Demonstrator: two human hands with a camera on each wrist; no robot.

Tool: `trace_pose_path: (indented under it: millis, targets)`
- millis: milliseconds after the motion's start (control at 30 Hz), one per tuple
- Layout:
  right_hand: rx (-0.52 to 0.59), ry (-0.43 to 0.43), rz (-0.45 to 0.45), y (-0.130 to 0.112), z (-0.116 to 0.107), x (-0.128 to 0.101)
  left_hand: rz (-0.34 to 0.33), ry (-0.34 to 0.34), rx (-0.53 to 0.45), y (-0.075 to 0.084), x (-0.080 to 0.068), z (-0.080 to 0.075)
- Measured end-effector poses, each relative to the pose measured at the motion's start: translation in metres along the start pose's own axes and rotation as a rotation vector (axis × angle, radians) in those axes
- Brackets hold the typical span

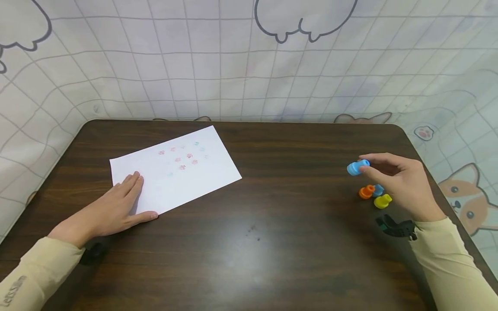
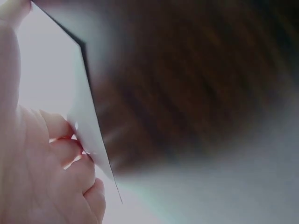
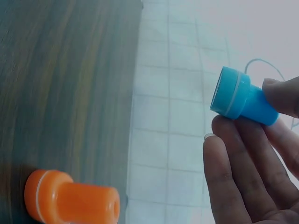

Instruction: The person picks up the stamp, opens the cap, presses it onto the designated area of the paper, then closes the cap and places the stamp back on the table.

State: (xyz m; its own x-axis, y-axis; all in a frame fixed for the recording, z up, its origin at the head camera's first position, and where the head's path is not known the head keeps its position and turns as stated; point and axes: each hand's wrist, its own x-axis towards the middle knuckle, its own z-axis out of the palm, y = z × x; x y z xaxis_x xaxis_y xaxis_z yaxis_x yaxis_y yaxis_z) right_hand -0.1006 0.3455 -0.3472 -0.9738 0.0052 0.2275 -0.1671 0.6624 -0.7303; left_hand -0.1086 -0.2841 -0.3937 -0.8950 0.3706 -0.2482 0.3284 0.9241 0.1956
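Two hands work over a dark wood-grain table [image 1: 272, 242], well apart from each other. Nearest the viewer, the left hand [image 1: 113, 211] lies flat with straight fingers pressed on the near left corner of a white paper sheet [image 1: 175, 170]; it grips nothing. In the left wrist view the fingers [image 2: 65, 154] rest against the sheet edge [image 2: 88, 135], blurred at close range. The sheet lies at an angle on the left half of the table and carries a cluster of small red and pale blue stamp marks [image 1: 183, 157] toward its far end.

At the right, a black clip-like object [image 1: 394, 226] sits on the table just beside the right sleeve. Beyond it, three small stamps lie close together: a yellow stamp [image 1: 383, 201], an orange stamp [image 1: 366, 191] and a second blue one [image 1: 378, 190] partly hidden behind the hand. The right hand [image 1: 400, 183] is raised above them and pinches a light blue stamp [image 1: 357, 167] between thumb and fingertips, its wide face pointing left. The right wrist view shows the same blue stamp [image 3: 243, 99] held clear of the table, with the orange stamp [image 3: 70, 198] lying on its side below.

Behind the table hangs a white grid-pattern backdrop [image 1: 233, 65] with cartoon animal prints
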Motion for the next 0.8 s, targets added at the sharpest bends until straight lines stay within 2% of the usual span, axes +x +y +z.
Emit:
trace_pose_path:
  millis: [367,800]
  targets:
    - [0.023,0.033,-0.018,-0.008,0.004,0.002,0.055,-0.023,0.018,0.023,0.007,0.0]
    - [0.129,0.059,-0.088,-0.028,0.012,0.012,0.099,-0.04,0.03,0.047,0.014,-0.003]
